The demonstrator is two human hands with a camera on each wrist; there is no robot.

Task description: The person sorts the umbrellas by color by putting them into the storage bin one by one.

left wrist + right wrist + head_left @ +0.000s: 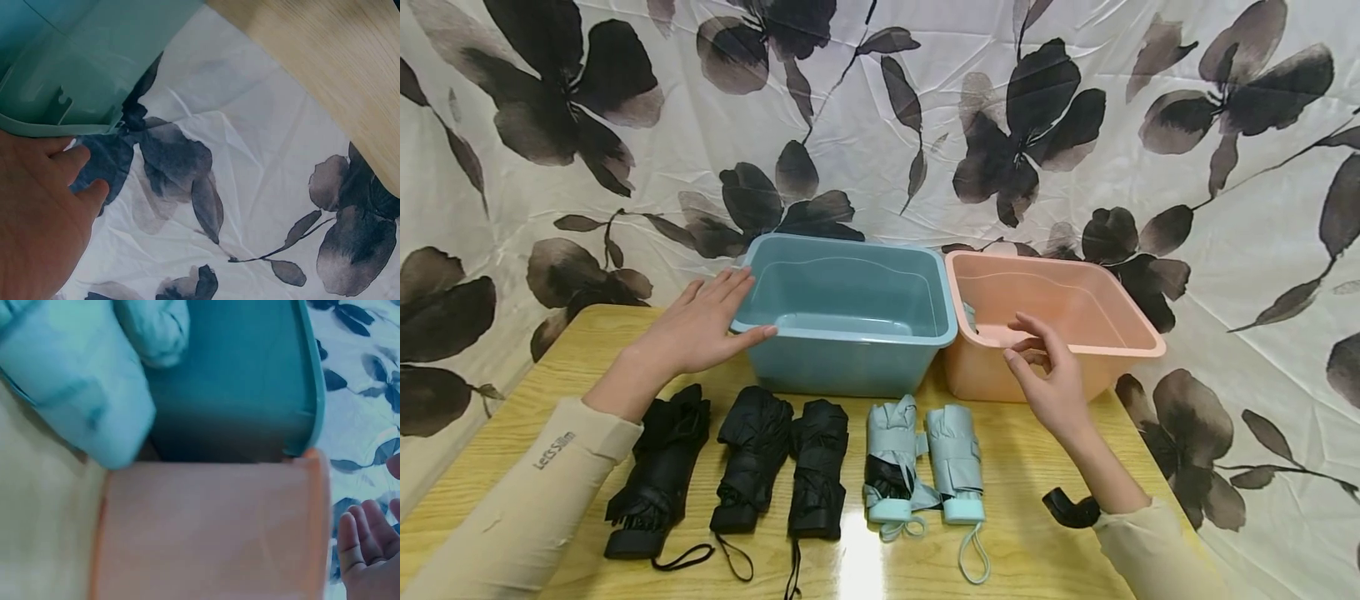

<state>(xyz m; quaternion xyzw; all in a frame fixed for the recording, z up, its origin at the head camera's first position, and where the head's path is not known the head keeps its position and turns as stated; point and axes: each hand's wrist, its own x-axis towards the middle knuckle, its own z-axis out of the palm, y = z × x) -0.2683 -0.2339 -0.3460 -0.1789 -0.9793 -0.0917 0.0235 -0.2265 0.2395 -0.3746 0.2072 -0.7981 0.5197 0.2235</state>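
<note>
My left hand (711, 325) is spread flat at the left rim of the blue bin (850, 362), its fingers straight; in the left wrist view the fingers reach the bin's edge. My right hand (1052, 379) hovers before the orange bin (1120, 367), fingers loosely bent, nothing between them. In front of the bins lie three folded black umbrellas (658, 471), (752, 458), (818, 467) with wrist loops. To their right are two folded light-blue umbrellas (891, 458), (955, 458). Inside the orange bin, a small light-blue piece (970, 317) shows at the left wall; the rest of it is hidden.
Both bins stand side by side at the back of the wooden table (1022, 550). A flower-patterned cloth (880, 167) hangs behind them. A black curved object (1070, 508) sits beside the right sleeve. The table's right edge runs just beyond the right forearm.
</note>
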